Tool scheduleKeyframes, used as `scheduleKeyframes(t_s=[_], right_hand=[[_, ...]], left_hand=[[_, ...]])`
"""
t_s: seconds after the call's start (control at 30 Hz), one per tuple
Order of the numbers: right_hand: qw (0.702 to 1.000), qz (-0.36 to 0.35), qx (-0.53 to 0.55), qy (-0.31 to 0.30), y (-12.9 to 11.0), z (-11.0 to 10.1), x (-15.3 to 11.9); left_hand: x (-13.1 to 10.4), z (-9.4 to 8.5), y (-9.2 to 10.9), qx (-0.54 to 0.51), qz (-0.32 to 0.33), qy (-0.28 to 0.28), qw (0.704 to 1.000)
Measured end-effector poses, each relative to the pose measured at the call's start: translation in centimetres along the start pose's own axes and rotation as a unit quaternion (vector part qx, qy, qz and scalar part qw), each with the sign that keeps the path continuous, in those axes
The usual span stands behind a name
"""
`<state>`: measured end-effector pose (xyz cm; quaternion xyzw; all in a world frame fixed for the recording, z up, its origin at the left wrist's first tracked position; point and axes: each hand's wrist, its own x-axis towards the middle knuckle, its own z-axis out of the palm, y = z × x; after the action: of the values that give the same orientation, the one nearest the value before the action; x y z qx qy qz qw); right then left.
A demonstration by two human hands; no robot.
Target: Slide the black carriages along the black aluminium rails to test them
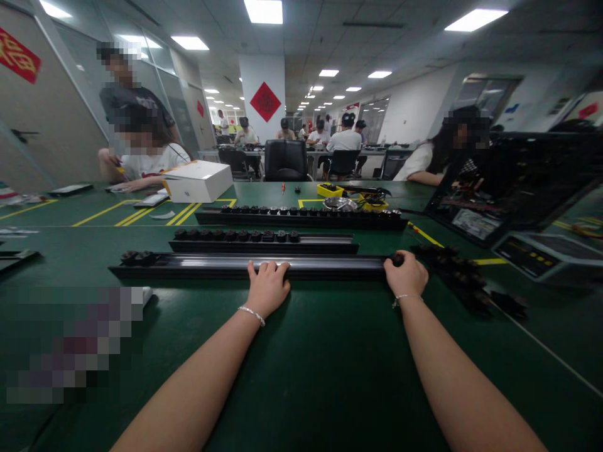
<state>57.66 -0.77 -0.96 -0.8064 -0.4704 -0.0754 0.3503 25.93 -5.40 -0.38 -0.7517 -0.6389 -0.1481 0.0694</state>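
Note:
A long black rail [217, 263] lies across the green table, with a few round black parts [139, 257] at its left end. My left hand [268, 289] rests on the rail's near edge around its middle, fingers spread and holding nothing. At the right end, my right hand [407, 275] has its fingers closed round a small black part [398, 258]. Behind lie a shorter rail [325, 246] with a row of black parts on its left side, and another long rail [301, 220] filled with a row of parts.
Dark parts [452, 273] lie in a cluster right of my right hand, near a grey device [549, 254] and a black-framed panel [480, 220]. A white box [200, 181] and yellow trays [330, 189] stand farther back. People sit across the table at left and at right.

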Motion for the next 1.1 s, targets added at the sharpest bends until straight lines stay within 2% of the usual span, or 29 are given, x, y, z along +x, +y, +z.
scheduleKeyframes(t_s=[0.63,0.87,1.1], right_hand=[[1.0,-0.004,-0.008,0.02,1.3,0.2,0.6],[1.0,0.019,-0.017,-0.01,1.7,0.4,1.0],[1.0,0.009,0.013,0.027,2.1,0.4,1.1]], left_hand=[[0.0,0.1,-0.1,0.001,-0.004,0.003,1.0],[0.0,0.2,-0.2,-0.003,0.005,0.011,1.0],[-0.1,0.1,-0.1,-0.002,-0.003,0.008,1.0]])
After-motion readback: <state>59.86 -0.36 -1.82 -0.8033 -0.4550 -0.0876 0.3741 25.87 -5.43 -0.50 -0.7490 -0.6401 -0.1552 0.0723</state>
